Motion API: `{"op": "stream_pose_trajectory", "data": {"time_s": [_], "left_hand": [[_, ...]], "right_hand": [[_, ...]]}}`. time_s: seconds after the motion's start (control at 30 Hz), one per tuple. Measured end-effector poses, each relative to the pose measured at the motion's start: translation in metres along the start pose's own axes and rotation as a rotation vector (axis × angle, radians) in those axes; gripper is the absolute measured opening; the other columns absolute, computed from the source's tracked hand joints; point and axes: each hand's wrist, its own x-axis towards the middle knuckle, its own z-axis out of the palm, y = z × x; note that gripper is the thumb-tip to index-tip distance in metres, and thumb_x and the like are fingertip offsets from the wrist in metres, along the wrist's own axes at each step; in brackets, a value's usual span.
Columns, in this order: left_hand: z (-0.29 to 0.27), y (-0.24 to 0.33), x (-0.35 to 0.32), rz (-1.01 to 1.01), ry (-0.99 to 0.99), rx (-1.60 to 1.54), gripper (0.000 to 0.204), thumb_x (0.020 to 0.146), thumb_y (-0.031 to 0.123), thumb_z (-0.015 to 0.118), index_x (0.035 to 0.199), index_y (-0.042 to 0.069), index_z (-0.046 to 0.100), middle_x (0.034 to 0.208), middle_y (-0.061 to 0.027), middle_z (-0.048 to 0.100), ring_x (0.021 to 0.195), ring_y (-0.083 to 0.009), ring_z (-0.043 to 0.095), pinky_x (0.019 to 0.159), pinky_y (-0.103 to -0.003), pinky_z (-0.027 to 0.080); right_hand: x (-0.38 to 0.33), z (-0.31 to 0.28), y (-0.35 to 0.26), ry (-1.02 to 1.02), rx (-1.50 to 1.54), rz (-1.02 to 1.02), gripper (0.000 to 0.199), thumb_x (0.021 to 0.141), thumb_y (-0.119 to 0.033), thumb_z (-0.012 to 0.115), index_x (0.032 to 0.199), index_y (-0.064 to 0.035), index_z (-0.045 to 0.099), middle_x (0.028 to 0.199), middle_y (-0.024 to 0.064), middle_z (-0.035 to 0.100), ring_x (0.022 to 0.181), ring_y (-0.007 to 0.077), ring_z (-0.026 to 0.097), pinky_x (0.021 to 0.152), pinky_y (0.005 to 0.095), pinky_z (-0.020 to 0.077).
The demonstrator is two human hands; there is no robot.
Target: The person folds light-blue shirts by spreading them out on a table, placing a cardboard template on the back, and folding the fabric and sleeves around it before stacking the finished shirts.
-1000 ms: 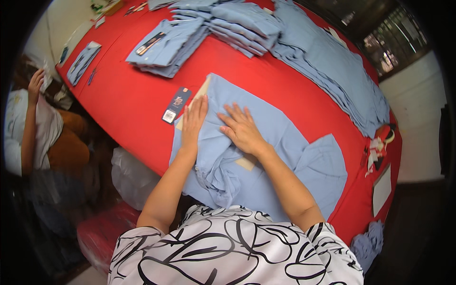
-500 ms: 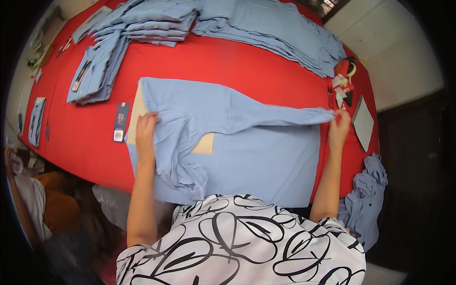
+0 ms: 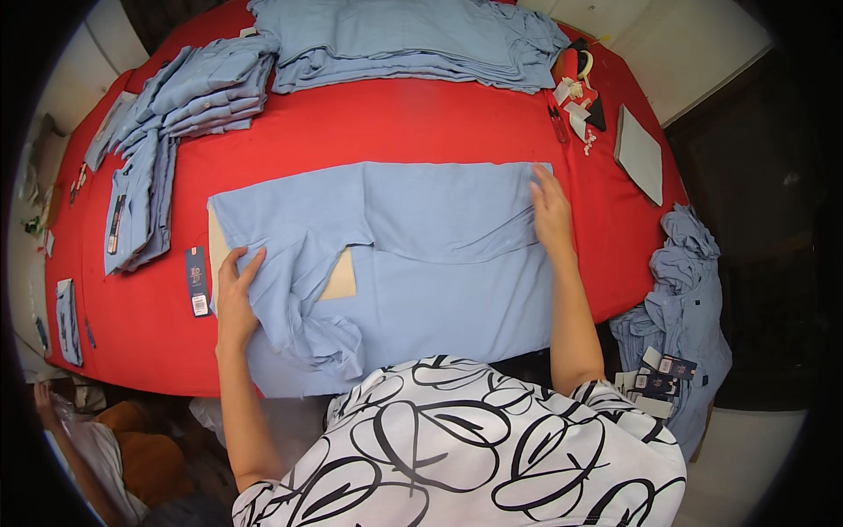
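A light blue shirt lies spread face down or folded over on the red table in front of me; which side is up I cannot tell. A beige board shows from within its folds, and at its left edge. My left hand rests on the bunched sleeve fabric at the left, thumb and forefinger apart. At the shirt's far right corner lies my right hand, fingers stretched out along the folded-in edge. A dark blue hang tag sits beside the shirt's left edge.
Folded blue shirts are stacked at the back left, and flat blue garments at the back. Toward the right are small white scraps and a grey-white panel. More blue garments hang at the table's right edge. Someone's arm shows lower left.
The shirt's stretched right part now lies flat and wide, its far edge straight. My right hand has let go of the gathered end and flattened out on the corner. The view has shifted.
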Motion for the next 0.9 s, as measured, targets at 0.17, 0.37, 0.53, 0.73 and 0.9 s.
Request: {"op": "stream_pose_trajectory", "data": {"time_s": [0.17, 0.37, 0.53, 0.73, 0.9], "left_hand": [[0.007, -0.001, -0.008, -0.033, 0.062, 0.081, 0.077, 0.066, -0.016, 0.062, 0.135, 0.015, 0.059, 0.138, -0.0139, 0.046, 0.128, -0.0342, 0.044, 0.105, -0.039, 0.040], [0.014, -0.004, -0.014, -0.014, 0.100, 0.068, 0.082, 0.064, -0.022, 0.055, 0.137, 0.015, 0.057, 0.139, -0.0139, 0.044, 0.130, -0.0337, 0.042, 0.107, -0.038, 0.037], [0.015, -0.006, -0.015, -0.046, 0.075, 0.084, 0.080, 0.067, -0.018, 0.056, 0.139, 0.018, 0.055, 0.141, -0.0118, 0.044, 0.133, -0.0323, 0.040, 0.114, -0.047, 0.026], [0.017, -0.011, -0.018, -0.062, 0.094, 0.215, 0.080, 0.068, -0.014, 0.057, 0.140, 0.022, 0.053, 0.142, -0.0098, 0.043, 0.137, -0.0310, 0.036, 0.117, -0.056, 0.012], [0.015, -0.013, -0.017, -0.048, 0.077, 0.184, 0.083, 0.067, -0.016, 0.055, 0.141, 0.021, 0.051, 0.144, -0.0101, 0.041, 0.137, -0.0322, 0.034, 0.117, -0.056, 0.015]], "right_hand": [[0.032, 0.017, 0.026, -0.105, -0.474, 0.085, 0.060, 0.102, -0.046, 0.037, 0.152, -0.0141, 0.033, 0.159, 0.0117, 0.027, 0.150, 0.0271, 0.016, 0.121, 0.0487, 0.0071], [0.010, -0.011, 0.038, 0.012, -0.140, -0.059, 0.040, 0.092, -0.014, 0.054, 0.131, -0.0134, 0.060, 0.144, 0.0093, 0.050, 0.135, 0.0300, 0.038, 0.112, 0.0450, 0.0284], [-0.046, -0.034, 0.029, -0.108, -0.137, -0.131, 0.035, 0.080, 0.002, 0.058, 0.111, -0.0099, 0.068, 0.113, 0.0083, 0.061, 0.108, 0.0297, 0.049, 0.098, 0.0406, 0.0393], [-0.050, -0.063, 0.004, 0.273, -0.234, -0.274, 0.016, 0.077, 0.005, 0.061, 0.089, -0.0055, 0.060, 0.102, 0.0097, 0.059, 0.099, 0.0315, 0.051, 0.088, 0.0398, 0.0433], [-0.079, -0.061, 0.032, 0.251, -0.377, -0.250, 0.016, 0.077, 0.005, 0.061, 0.088, -0.0069, 0.059, 0.118, 0.0101, 0.058, 0.109, 0.0327, 0.051, 0.092, 0.0432, 0.0411]]}}
